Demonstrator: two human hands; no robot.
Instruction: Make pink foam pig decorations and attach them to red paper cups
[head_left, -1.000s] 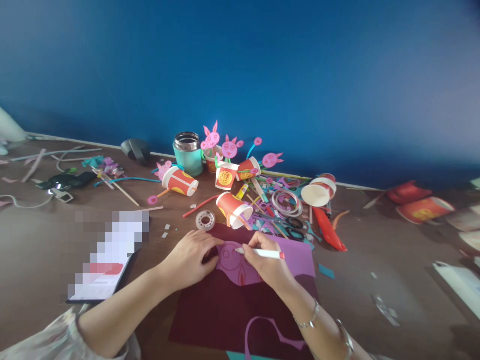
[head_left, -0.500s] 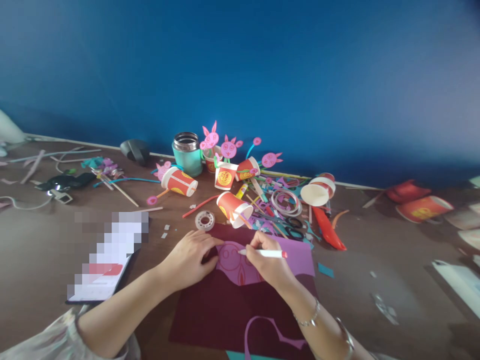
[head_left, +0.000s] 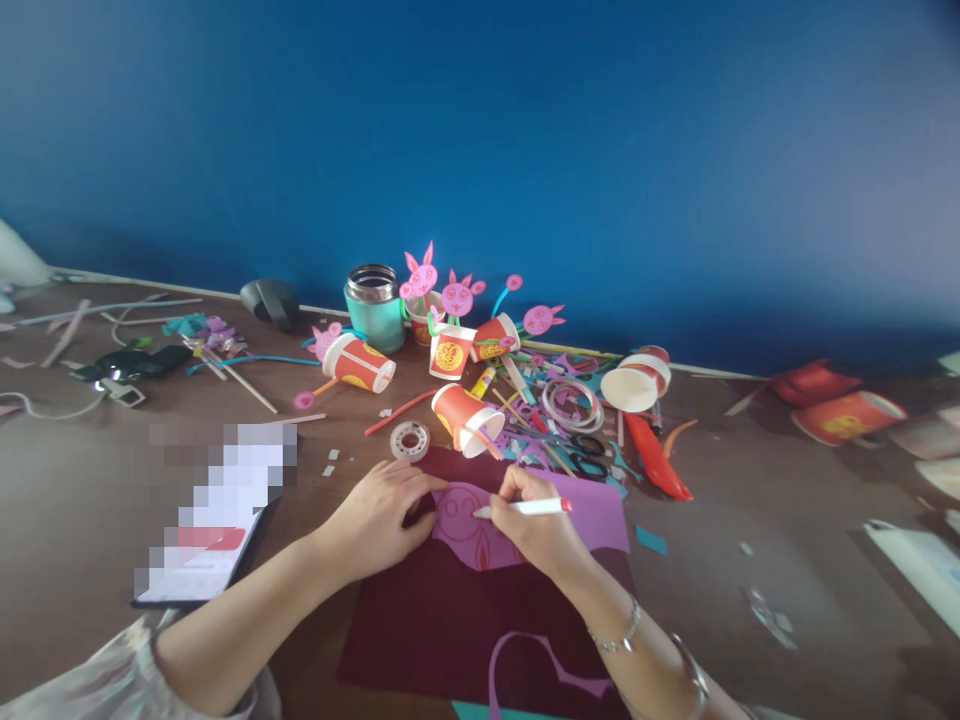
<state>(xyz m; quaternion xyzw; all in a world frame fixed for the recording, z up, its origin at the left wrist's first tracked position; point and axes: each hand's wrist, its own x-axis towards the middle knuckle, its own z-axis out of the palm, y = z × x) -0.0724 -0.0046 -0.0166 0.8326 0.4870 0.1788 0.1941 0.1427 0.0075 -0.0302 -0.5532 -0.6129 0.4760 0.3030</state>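
Change over the last second: we see a second small circle (head_left: 467, 507) take shape beside the first on the purple paper (head_left: 461, 535); we judge both to be outlined, or nearly so. The paper lies on a dark red sheet (head_left: 435, 620), toward the near edge of the table (head_left: 712, 560). Left hand (head_left: 386, 515): thumb and forefinger parted, pressing the paper's left margin. Right hand (head_left: 536, 525): fingers pinched round a marker (head_left: 536, 507), hiding the paper's right part from us. A phone (head_left: 217, 540) lies left. Beyond the sheet, a tape roll (head_left: 397, 441) and tipped cup (head_left: 455, 413) crowd the work. A teal flask (head_left: 375, 322) stands near the table's far edge.
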